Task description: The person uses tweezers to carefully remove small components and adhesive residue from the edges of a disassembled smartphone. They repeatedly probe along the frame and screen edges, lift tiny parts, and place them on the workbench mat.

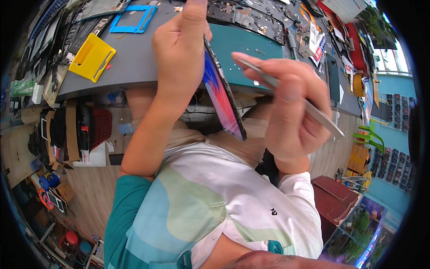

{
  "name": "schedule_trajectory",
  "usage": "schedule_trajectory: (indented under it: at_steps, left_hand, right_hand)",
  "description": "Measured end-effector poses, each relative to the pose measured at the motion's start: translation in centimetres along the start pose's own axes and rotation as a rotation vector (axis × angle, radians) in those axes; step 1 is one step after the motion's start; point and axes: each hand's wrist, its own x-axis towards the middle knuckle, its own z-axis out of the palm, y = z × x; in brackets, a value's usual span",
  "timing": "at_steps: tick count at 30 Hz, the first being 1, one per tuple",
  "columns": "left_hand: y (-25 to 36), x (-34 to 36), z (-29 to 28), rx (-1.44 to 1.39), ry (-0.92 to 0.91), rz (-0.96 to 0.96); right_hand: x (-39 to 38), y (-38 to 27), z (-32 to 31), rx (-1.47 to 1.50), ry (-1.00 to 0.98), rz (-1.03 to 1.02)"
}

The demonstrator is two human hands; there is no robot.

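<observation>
Blue and red are being displayed across the face of the phone [219, 96] in the head view. Its upper end is being clasped by the left hand [179, 58], the nearer one, whose far-side fingers are being hidden; from this hand, the phone is being presented at 4 o'clock. Its long axis is being angled from 11 to 5 o'clock. By the right hand [298, 107], with fingers pinched closed, a slim metal tool [323, 118] is being held along 10 to 4 o'clock. From that hand, the phone is being held at 9 o'clock, visibly apart.
</observation>
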Motion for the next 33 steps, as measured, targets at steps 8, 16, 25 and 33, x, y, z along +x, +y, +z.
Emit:
schedule_trajectory:
  at_steps: [8, 16, 25, 33]
  left_hand:
    - [1.5, -0.1, 0.6, 0.156, -0.104, 0.052]
    - [1.4, 0.0, 0.2, 0.155, -0.046, -0.022]
    - [1.5, -0.1, 1.1, 0.095, -0.035, -0.047]
    - [2.2, 0.6, -0.5, 0.151, 0.012, -0.01]
  right_hand:
    - [3.6, -1.9, -10.1, 0.335, 0.382, -0.28]
    - [0.5, -6.6, -4.0, 1.063, -0.035, -0.17]
    - [-0.2, -8.8, 4.5, 1.354, -0.205, 0.082]
    - [0.4, -9.8, 5.6, 1.48, -0.217, 0.061]
